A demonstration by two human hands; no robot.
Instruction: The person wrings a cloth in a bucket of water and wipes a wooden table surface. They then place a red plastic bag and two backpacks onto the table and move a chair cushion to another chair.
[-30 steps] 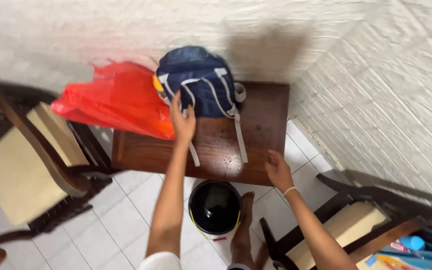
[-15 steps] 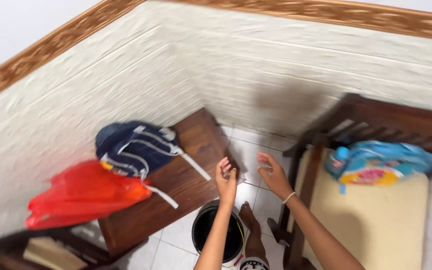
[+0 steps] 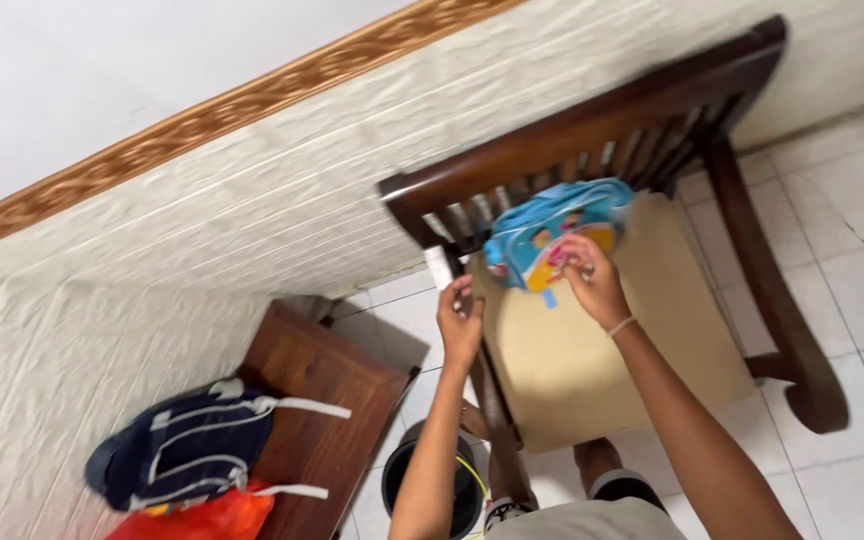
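Bag: a light blue bag with colourful pictures (image 3: 552, 225) lies at the back of the chair seat, against the slats.
Right hand: the right hand (image 3: 592, 285) rests on the bag's front edge, fingers curled on it; a firm hold cannot be told.
Left hand: the left hand (image 3: 460, 322) hovers half open over the seat's left edge, holding nothing.
Doing it well: probably best to grip the bag with both hands and lift it clear of the slats.
Chair: a dark wooden chair (image 3: 752, 290) with a tan cushion.
Around: a navy backpack (image 3: 187, 445) and a red plastic bag (image 3: 197, 515) on a wooden table (image 3: 327, 400); a black bucket (image 3: 397, 480) on the tiles.
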